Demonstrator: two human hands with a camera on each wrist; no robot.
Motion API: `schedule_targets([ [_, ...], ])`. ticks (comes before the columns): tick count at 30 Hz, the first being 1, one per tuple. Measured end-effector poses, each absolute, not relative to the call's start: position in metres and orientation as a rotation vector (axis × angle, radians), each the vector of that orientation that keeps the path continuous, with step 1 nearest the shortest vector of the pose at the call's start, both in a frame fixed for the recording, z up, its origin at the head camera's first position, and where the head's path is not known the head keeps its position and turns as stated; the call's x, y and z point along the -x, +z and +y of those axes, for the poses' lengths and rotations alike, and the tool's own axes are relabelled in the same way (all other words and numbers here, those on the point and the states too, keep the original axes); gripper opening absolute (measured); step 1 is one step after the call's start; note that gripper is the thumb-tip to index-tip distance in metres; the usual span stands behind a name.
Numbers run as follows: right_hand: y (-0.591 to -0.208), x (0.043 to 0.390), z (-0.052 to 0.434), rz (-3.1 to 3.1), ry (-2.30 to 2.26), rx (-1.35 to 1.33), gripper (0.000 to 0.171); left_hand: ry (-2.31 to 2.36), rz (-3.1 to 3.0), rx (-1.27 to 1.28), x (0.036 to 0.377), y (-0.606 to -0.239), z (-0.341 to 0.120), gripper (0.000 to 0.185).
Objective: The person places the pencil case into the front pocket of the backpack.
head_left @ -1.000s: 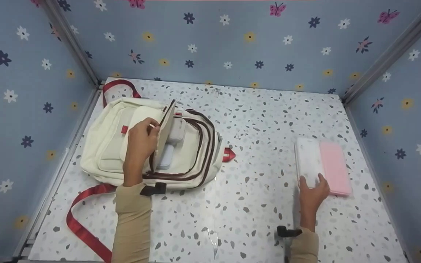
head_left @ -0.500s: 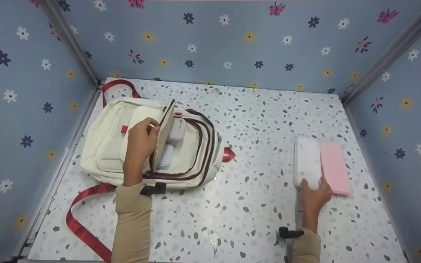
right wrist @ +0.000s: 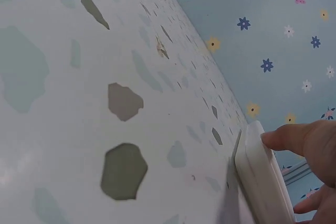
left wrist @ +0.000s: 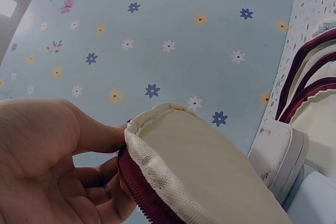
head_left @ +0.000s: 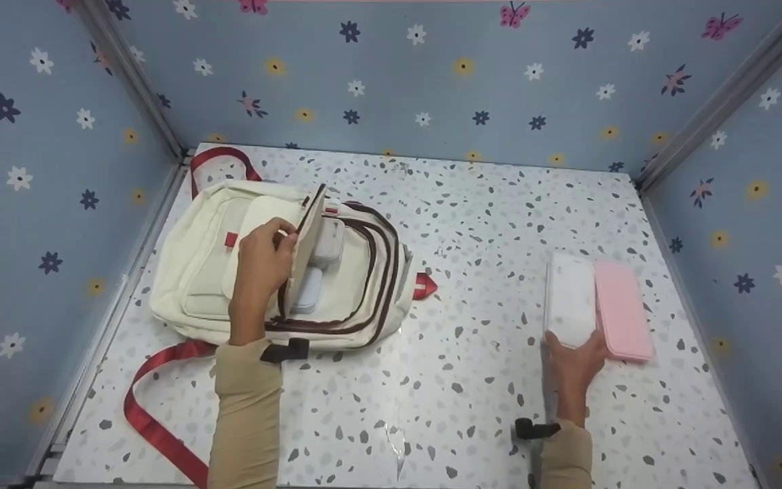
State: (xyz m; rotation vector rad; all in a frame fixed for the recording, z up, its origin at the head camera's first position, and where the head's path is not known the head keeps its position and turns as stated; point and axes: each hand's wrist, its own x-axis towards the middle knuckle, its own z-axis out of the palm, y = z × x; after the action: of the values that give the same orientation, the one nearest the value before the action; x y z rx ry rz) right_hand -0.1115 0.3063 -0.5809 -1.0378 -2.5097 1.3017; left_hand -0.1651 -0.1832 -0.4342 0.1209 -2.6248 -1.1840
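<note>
At the far left a red strap (head_left: 153, 401) trails from the cream backpack (head_left: 194, 272), which lies flat at about nine o'clock on the speckled table (head_left: 472, 224), close to the left wall (head_left: 38, 204). Its long axis runs roughly from ten o'clock to four o'clock. The left hand (head_left: 261, 272) pinches the raised flap (head_left: 308, 239) of the backpack between thumb and fingers, holding it upright so the pocket gapes; the left wrist view shows the flap's maroon zipper edge (left wrist: 137, 192) against the palm. Inside the opening sit two pale cases (head_left: 320, 261), one behind the other.

A broad bare stretch of table lies between the backpack and the items at three o'clock. There the white case (head_left: 571, 295) lies flat, long axis running twelve to six, its long right edge touching the pink case (head_left: 622, 309) that lies parallel beside it. The right hand (head_left: 573, 367) grips the near short end of the white case, fingers curled over its edge; the right wrist view shows a fingertip (right wrist: 278, 139) on the case's rim. The pink case lies near the right wall (head_left: 757, 258), with open table toward six o'clock.
</note>
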Motion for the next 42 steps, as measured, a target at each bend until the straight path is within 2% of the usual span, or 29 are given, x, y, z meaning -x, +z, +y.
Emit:
schedule_targets([
  [6, -0.584, 0.113, 0.303, -2.508, 1.317, 1.076, 0.109, -1.189, -2.627, -0.133, 0.164, -0.434, -0.183, 0.012],
  [11, -0.586, 0.114, 0.303, -2.541, 1.279, 1.087, 0.111, -1.195, -2.618, -0.125, 0.164, -0.434, -0.184, 0.012],
  [22, -0.579, 0.11, 0.303, -2.478, 1.398, 1.157, 0.108, -1.189, -2.635, -0.14, 0.164, -0.433, -0.184, 0.013],
  [30, -0.574, 0.107, 0.307, -2.541, 1.258, 1.043, 0.099, -1.184, -2.637, -0.136, 0.164, -0.432, -0.184, 0.013],
  [42, -0.566, 0.104, 0.306, -2.504, 1.274, 0.989, 0.097, -1.178, -2.632, -0.132, 0.164, -0.432, -0.184, 0.012],
])
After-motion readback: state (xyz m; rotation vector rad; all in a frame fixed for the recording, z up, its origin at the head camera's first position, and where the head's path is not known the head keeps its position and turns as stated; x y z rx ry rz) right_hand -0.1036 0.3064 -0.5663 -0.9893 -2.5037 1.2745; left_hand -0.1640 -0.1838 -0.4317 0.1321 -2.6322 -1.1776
